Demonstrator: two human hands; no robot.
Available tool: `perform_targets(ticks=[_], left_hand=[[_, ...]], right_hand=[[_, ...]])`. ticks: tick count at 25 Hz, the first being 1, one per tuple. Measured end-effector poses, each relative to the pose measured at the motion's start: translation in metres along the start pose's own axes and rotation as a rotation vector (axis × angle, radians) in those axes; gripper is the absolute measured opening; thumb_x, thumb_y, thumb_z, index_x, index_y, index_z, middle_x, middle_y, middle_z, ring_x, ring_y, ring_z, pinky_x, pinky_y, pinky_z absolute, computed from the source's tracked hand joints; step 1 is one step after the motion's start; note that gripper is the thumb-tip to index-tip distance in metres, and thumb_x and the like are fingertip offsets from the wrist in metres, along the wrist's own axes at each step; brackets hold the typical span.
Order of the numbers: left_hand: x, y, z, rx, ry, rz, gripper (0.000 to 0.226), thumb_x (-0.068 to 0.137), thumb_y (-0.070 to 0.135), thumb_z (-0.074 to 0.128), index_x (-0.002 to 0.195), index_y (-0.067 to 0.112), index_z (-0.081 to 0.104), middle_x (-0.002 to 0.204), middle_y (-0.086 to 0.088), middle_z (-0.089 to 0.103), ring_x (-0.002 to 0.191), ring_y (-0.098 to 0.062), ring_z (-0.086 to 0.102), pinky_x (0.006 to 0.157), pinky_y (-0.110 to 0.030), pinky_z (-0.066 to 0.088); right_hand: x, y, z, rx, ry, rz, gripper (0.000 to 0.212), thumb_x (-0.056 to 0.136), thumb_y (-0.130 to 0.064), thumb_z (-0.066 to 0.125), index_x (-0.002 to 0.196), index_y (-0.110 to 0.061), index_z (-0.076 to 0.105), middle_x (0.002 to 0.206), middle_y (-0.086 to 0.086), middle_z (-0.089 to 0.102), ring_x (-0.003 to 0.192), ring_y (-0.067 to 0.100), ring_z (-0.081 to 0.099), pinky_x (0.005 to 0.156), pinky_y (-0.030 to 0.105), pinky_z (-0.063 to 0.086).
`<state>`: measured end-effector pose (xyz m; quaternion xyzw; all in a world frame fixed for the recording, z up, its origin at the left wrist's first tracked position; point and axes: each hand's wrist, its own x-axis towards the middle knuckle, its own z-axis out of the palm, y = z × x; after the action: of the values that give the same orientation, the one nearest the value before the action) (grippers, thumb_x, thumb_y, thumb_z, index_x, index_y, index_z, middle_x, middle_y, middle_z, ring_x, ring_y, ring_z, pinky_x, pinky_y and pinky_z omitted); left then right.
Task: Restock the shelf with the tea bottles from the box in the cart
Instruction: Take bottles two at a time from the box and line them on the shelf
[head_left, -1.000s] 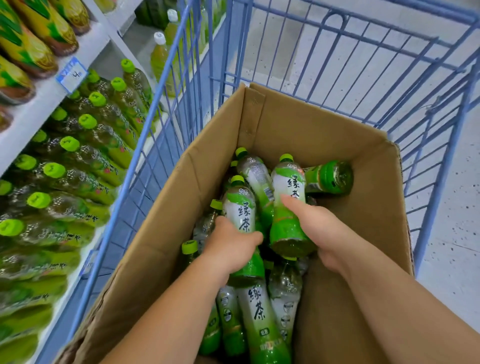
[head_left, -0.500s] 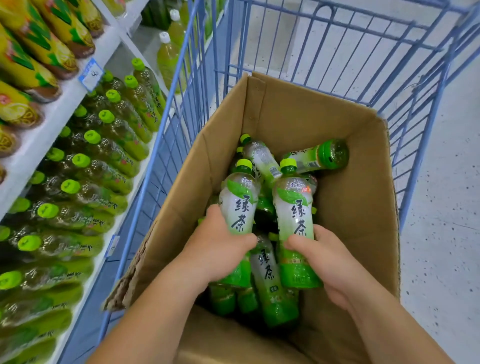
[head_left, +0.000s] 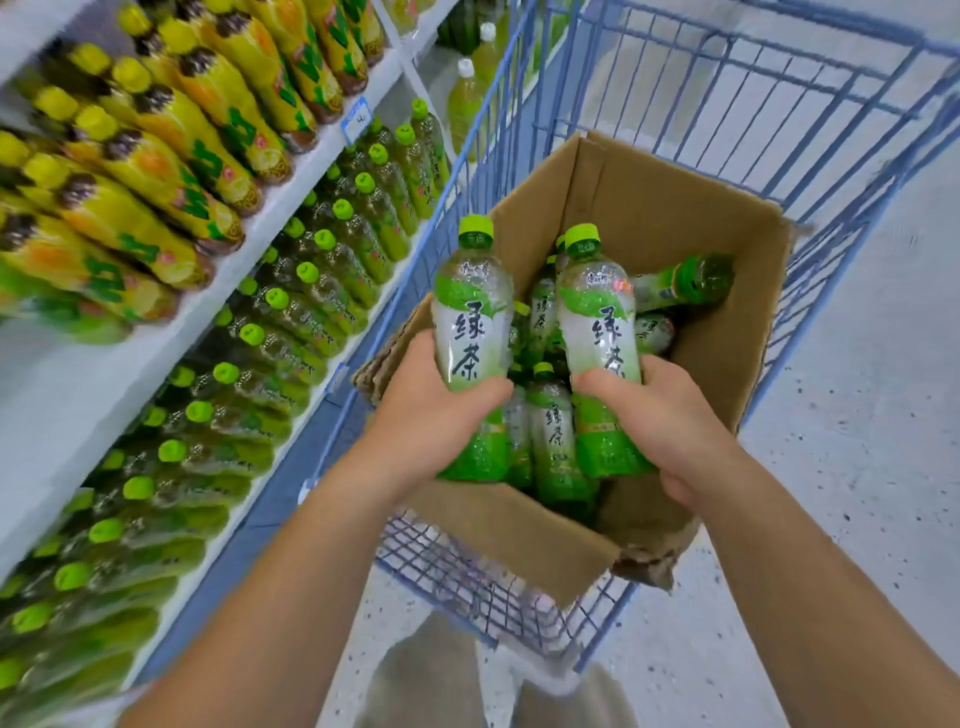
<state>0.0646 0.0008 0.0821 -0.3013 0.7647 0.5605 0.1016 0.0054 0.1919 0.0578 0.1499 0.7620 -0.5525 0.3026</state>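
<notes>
My left hand (head_left: 436, 410) grips a green tea bottle (head_left: 471, 312) with a lime cap, held upright above the left edge of the cardboard box (head_left: 670, 208). My right hand (head_left: 665, 415) grips a second green tea bottle (head_left: 597, 317), also upright, over the middle of the box. Several more green tea bottles (head_left: 553, 436) lie in the box, which sits in the blue wire cart (head_left: 779, 104). To the left, the white shelf (head_left: 218, 291) carries rows of the same lime-capped bottles (head_left: 311, 270) on its lower level.
Yellow-wrapped bottles (head_left: 171, 135) fill the shelf level above. Pale bottles with white caps (head_left: 467, 98) stand further along the shelf. Speckled grey floor (head_left: 857, 441) lies to the right of the cart. The box's near flap (head_left: 519, 535) hangs over the cart's near rim.
Both hands have lifted their bottles up out of the pile in the box and drawn them nearer. The view has pulled back, showing more of the shelf and the cart's near end.
</notes>
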Motion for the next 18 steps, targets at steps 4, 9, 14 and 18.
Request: perform_targets(ticks=[4, 9, 14, 18], left_hand=[[-0.054, 0.012, -0.04, -0.084, 0.102, 0.002, 0.044, 0.084, 0.023, 0.078, 0.12, 0.03, 0.054, 0.103, 0.006, 0.068, 0.089, -0.01, 0.069, 0.065, -0.026, 0.053], [-0.119, -0.009, -0.101, -0.132, 0.27, -0.018, 0.045, 0.084, 0.028, 0.079, 0.122, 0.029, 0.055, 0.104, 0.01, 0.066, 0.087, -0.005, 0.067, 0.064, -0.023, 0.05], [-0.174, -0.056, -0.165, -0.239, 0.429, -0.09, 0.033, 0.092, 0.034, 0.071, 0.122, 0.034, 0.056, 0.112, 0.009, 0.067, 0.1, -0.013, 0.068, 0.079, -0.036, 0.056], [-0.209, -0.099, -0.221, -0.254, 0.524, -0.127, 0.043, 0.088, 0.036, 0.075, 0.125, 0.033, 0.054, 0.111, 0.011, 0.067, 0.096, -0.008, 0.067, 0.073, -0.03, 0.054]], right_hand=[[-0.045, -0.027, 0.014, -0.067, -0.068, -0.064, 0.026, 0.081, -0.034, 0.077, 0.102, -0.019, 0.072, 0.099, 0.008, 0.076, 0.088, 0.028, 0.074, 0.084, 0.049, 0.062], [-0.092, -0.043, 0.055, -0.163, -0.179, -0.1, 0.028, 0.077, -0.034, 0.079, 0.1, -0.02, 0.072, 0.095, 0.007, 0.077, 0.084, 0.029, 0.075, 0.08, 0.051, 0.062], [-0.126, -0.053, 0.116, -0.264, -0.322, -0.139, 0.032, 0.079, -0.03, 0.082, 0.108, -0.022, 0.069, 0.097, 0.0, 0.075, 0.086, 0.021, 0.073, 0.067, 0.034, 0.058], [-0.151, -0.057, 0.187, -0.342, -0.398, -0.167, 0.033, 0.074, -0.036, 0.085, 0.101, -0.027, 0.07, 0.097, -0.003, 0.076, 0.089, 0.021, 0.073, 0.084, 0.046, 0.061]])
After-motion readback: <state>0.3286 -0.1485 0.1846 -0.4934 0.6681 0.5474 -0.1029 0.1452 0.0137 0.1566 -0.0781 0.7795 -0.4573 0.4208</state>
